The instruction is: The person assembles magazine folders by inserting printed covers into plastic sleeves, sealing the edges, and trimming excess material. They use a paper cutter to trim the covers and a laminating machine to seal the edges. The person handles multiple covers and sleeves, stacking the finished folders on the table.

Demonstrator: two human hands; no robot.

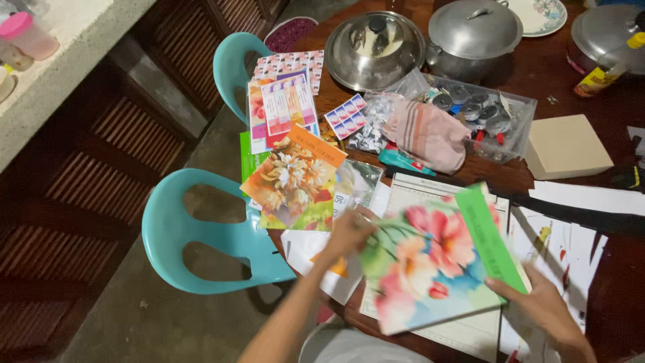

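A pack of flower-printed paper (423,269) with a green header strip (489,238) is held tilted above the near edge of the dark wooden table (564,74), over a white ruled sheet (463,329). The left hand (346,232) closes on the pack's left edge, fingers curled round it; the right hand (544,302) grips the lower right corner near the green strip, thumb on top (the fingers beneath are hidden).

Just left of the pack lies a second floral pack (295,181) in orange and white, resting on a shiny clear sleeve (356,185) and other papers. Farther back along the table's left edge are sheets of coloured stickers (282,107) and a small blue-and-pink sticker card (346,115). Behind the pack, a folded striped cloth (430,134) rests against a clear plastic box (490,114) holding small round metal items. A beige square box (566,146) stands to its right, with white papers (584,202) in front.

At the table's far side sit a steel bowl-shaped lid (373,50), a covered aluminium pot (474,33), a patterned plate (541,15) and a yellow-capped bottle (605,70). Two teal plastic chairs (201,238) stand left of the table on a concrete floor (134,316).
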